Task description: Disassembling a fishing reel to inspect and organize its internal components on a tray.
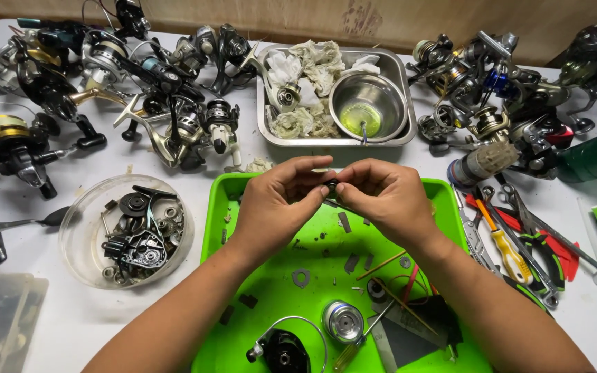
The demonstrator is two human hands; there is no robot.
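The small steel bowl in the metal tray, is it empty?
No, the small steel bowl in the metal tray holds some yellow-green liquid at its bottom.

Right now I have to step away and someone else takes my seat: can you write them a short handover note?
Left hand and right hand together pinch a small dark part above the green tray. On the tray: a silver spool, a black reel body, loose small pieces. The clear bowl to the left holds dismantled reel parts. Screwdrivers and pliers lie to the right. Reel stripped down; the parts remain apart.

Glossy green plastic tray [437, 197], shiny steel bowl [388, 93]
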